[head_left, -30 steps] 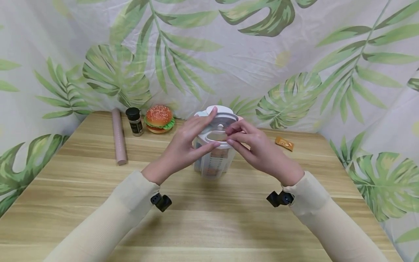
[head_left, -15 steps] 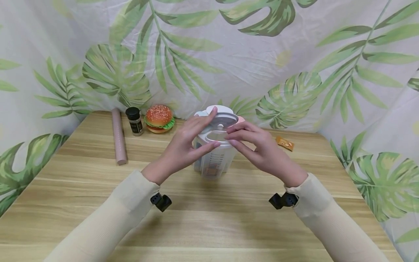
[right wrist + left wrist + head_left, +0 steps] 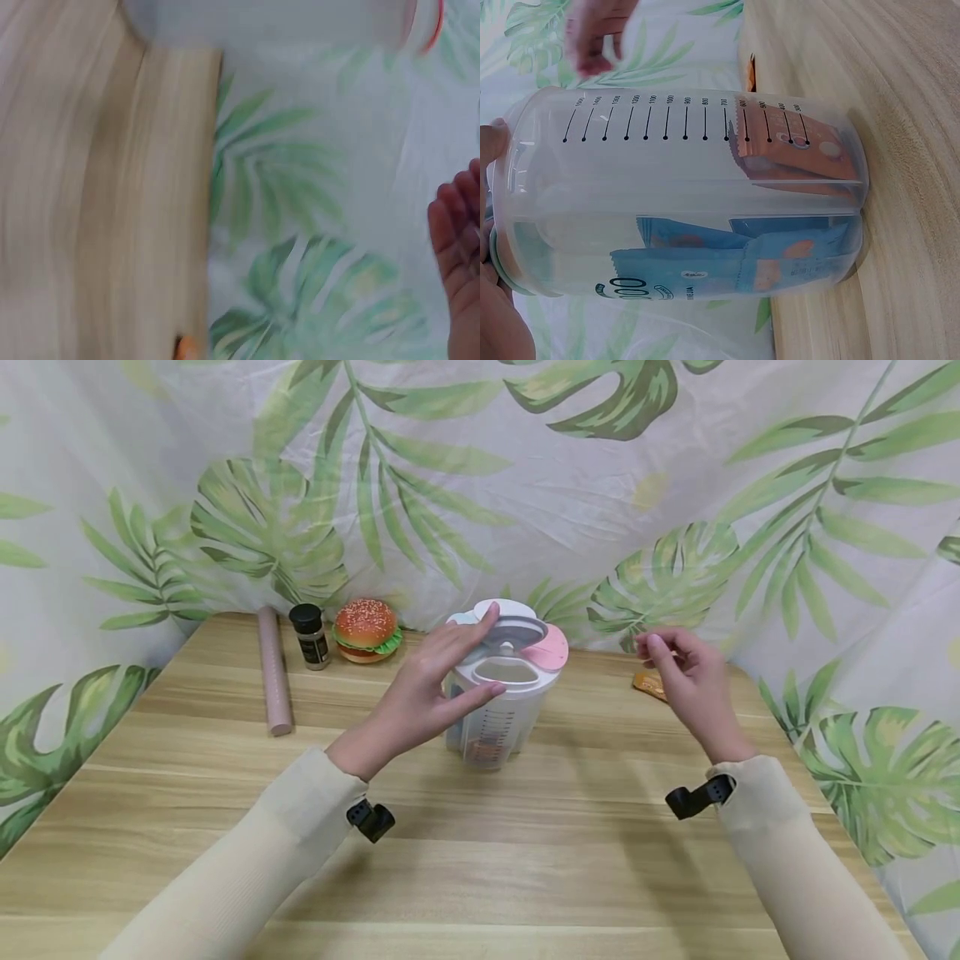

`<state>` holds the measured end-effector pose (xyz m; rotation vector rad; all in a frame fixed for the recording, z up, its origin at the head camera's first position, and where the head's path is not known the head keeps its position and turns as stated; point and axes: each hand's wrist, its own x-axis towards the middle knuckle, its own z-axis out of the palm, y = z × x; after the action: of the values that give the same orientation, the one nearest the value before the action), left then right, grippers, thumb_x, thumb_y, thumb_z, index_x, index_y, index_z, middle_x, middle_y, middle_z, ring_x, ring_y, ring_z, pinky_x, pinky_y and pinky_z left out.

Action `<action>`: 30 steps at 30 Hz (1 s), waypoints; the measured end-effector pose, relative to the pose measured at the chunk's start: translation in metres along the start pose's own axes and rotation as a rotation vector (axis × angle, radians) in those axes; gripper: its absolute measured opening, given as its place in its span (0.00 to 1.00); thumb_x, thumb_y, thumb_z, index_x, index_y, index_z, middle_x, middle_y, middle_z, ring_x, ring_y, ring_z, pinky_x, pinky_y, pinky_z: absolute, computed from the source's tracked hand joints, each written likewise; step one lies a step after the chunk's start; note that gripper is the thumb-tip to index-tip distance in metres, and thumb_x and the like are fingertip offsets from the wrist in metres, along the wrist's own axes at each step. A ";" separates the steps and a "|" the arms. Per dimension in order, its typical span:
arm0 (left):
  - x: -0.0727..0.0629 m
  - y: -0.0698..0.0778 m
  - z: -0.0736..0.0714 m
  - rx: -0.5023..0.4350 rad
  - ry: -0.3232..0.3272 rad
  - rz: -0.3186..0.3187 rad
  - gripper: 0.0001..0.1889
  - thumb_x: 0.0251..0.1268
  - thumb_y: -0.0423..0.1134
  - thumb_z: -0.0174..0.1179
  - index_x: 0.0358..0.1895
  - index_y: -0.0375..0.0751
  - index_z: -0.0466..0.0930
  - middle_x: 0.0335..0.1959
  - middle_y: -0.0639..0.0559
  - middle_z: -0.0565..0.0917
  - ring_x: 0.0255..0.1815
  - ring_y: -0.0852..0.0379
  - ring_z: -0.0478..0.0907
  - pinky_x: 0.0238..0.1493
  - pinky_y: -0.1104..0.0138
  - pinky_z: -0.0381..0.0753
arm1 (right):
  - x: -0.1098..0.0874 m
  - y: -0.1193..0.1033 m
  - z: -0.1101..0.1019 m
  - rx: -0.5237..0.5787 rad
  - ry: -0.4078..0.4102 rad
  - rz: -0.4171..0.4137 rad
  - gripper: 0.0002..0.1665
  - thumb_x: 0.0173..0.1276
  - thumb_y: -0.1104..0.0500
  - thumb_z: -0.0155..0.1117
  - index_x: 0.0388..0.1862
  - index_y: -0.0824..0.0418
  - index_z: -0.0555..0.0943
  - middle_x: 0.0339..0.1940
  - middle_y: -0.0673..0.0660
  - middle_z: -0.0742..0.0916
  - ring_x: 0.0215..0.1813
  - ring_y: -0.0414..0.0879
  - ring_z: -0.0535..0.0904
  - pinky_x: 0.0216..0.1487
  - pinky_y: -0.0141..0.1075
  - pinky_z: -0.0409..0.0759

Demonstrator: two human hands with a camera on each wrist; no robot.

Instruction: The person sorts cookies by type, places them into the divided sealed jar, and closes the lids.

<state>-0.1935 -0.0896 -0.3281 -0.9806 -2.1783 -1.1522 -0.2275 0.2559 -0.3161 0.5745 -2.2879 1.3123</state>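
A clear storage container point(image 3: 498, 731) with measuring marks stands upright on the table. One grey flap point(image 3: 521, 628) of its lid is raised over an opening, beside a pink flap point(image 3: 551, 650). My left hand point(image 3: 423, 685) grips the lid, thumb at the front rim and fingers by the raised flap. Through the wall, the left wrist view shows orange packets point(image 3: 802, 146) and blue packets point(image 3: 682, 262) in separate compartments. My right hand point(image 3: 692, 685), fingers loosely curled around nothing, hovers beside an orange snack packet point(image 3: 647, 687) and partly overlaps it in the head view.
At the back left are a pink cylindrical roll point(image 3: 274, 677), a black-capped spice jar point(image 3: 310, 639) and a toy hamburger point(image 3: 367, 631). A leaf-printed cloth point(image 3: 555, 485) hangs along the back edge of the wooden table point(image 3: 480, 868).
My right hand has left the container's opening and moved right to the orange snack packet, uncovering the pink flap. My left hand has stayed on the lid.
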 end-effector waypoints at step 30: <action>0.001 0.001 -0.002 0.011 -0.004 0.011 0.43 0.65 0.37 0.74 0.81 0.38 0.62 0.73 0.41 0.79 0.77 0.45 0.73 0.86 0.49 0.58 | -0.005 0.140 -0.028 -0.592 -0.593 0.296 0.19 0.79 0.66 0.52 0.61 0.77 0.80 0.57 0.79 0.84 0.56 0.71 0.81 0.57 0.62 0.79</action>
<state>-0.1933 -0.0901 -0.3257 -0.9894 -2.1777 -1.1330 -0.2965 0.3463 -0.4032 0.4613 -3.1601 0.5296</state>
